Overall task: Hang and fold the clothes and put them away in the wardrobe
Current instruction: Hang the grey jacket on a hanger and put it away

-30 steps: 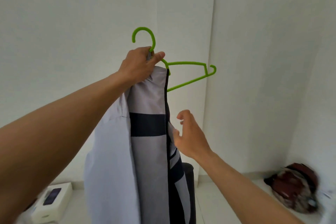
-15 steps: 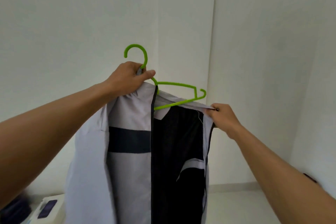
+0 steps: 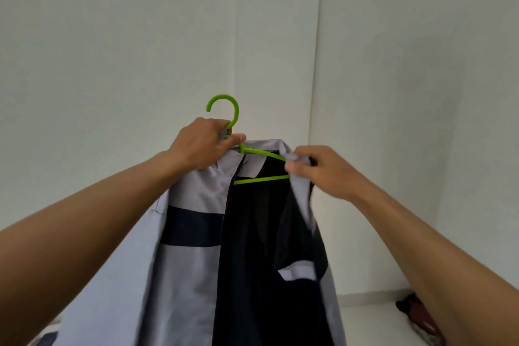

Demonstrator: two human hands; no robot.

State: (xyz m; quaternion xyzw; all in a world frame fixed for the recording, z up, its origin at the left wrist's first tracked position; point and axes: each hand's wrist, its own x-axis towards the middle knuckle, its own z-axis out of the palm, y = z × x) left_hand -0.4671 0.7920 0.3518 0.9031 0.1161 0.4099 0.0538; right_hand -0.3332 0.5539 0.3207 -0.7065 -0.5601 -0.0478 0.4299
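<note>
Jacket (image 3: 191, 233) on green hanger (image 3: 261, 178); left hand (image 3: 200, 146) grips its neck, right hand (image 3: 325, 171) pinches shoulder; white walls (image 3: 140, 36) behind.

Plain white walls (image 3: 140, 36) meet in a corner.

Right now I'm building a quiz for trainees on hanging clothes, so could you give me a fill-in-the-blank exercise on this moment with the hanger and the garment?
1. The left hand grips the ___ hanger just below its hook.
2. The right hand pinches the garment by its pale grey fabric at the hanger's ___ end.
3. The hook rests on ___: it is held up in the air before a white wall.
Missing words: green; right; nothing.
</note>
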